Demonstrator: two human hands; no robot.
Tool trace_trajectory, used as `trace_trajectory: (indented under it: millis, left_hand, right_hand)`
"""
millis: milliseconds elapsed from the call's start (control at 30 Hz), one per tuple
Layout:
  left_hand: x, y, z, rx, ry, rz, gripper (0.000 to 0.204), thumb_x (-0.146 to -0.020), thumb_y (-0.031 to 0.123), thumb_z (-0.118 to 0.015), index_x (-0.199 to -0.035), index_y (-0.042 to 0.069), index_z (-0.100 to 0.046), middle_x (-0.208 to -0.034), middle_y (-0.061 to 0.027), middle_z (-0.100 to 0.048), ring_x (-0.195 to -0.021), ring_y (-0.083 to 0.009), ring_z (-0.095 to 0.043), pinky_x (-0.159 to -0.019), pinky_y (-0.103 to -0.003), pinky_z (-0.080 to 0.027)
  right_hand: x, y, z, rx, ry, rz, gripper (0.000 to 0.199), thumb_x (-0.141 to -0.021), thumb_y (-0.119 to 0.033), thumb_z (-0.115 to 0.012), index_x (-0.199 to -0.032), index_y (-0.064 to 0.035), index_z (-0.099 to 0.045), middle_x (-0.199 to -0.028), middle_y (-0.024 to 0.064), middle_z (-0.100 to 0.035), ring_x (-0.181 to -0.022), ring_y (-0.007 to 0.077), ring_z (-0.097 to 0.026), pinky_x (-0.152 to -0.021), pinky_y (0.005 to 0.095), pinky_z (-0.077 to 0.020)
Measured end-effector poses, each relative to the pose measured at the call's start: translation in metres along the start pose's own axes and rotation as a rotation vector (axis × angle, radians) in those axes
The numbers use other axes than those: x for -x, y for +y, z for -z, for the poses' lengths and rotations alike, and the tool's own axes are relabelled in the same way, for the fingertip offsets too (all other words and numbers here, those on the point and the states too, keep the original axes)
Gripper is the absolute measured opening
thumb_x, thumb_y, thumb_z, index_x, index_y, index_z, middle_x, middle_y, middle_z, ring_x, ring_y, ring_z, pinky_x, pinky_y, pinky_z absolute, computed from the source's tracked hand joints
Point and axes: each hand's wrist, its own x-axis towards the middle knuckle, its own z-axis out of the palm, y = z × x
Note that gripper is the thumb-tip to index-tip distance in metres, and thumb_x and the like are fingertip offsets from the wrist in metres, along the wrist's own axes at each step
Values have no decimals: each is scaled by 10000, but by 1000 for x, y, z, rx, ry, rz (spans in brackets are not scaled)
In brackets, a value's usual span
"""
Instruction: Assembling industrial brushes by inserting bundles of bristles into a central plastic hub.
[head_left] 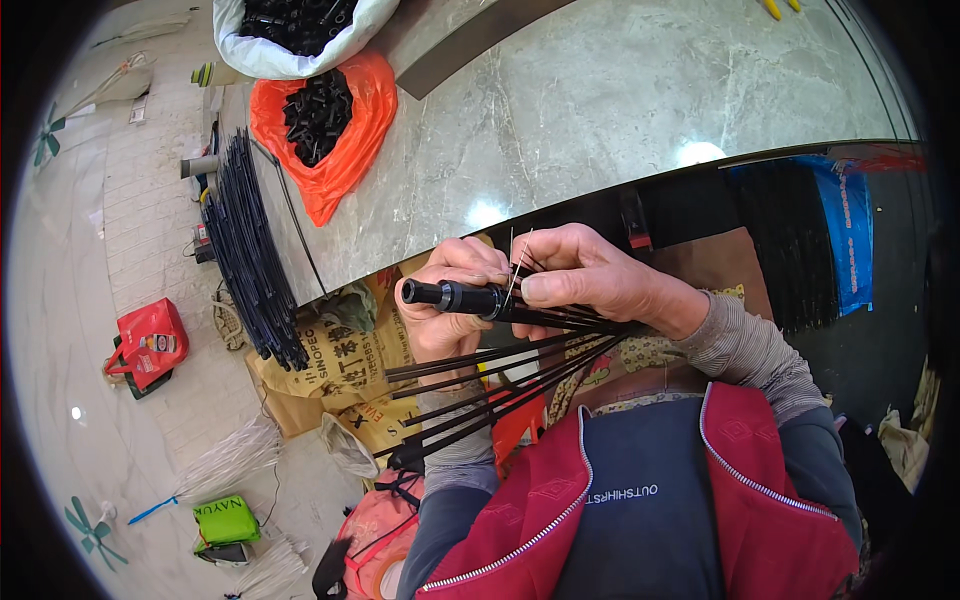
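My left hand (pixel 437 325) is closed around a black tubular hub (pixel 470 298) that looks like part of an umbrella frame. Its narrower end points left. Long thin black ribs (pixel 510 392) fan out below and behind my hands. With thumb and forefinger pinched at the hub's right end, my right hand (pixel 590 275) grips a thin silvery wire (pixel 515 262). Short wire ends stick up between both hands. The exact spot where the wire meets the hub is hidden by my fingers.
A grey marble-patterned table (pixel 600 110) stands ahead. On it are an orange bag (pixel 365 105) and a white bag (pixel 300 62) of small black parts, plus a bundle of black rods (pixel 250 250). A brown paper sack (pixel 330 365) lies below the table edge.
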Motion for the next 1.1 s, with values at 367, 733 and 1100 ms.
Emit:
trace_trajectory:
  millis: [367,733,1100]
  left_hand:
    - [-2,2,-2,23,7,17,384,-680,63,-858,-1035,-5,-731,-963,-163,-675,-881,-293,-606,-801,-440,-492]
    - [-9,0,0,15,-23,13,349,-683,64,-855,-1011,19,-747,-953,-159,-686,-858,-290,-593,-778,-425,-491]
    - [-10,-9,-1,46,7,-23,265,-709,106,-855,-945,33,-760,-922,-138,-708,-842,-261,-578,-749,-385,-473]
  right_hand:
    - [-1,1,1,46,2,13,243,-899,-180,-700,-977,8,-566,-885,75,-641,-797,151,-697,-686,263,-579]
    - [-2,1,4,23,16,-13,202,-862,-65,-722,-975,-8,-565,-902,62,-630,-816,157,-698,-711,268,-589]
    - [-3,-1,2,-20,29,-4,258,-828,-87,-749,-981,-21,-552,-918,73,-641,-792,150,-683,-699,274,-583]
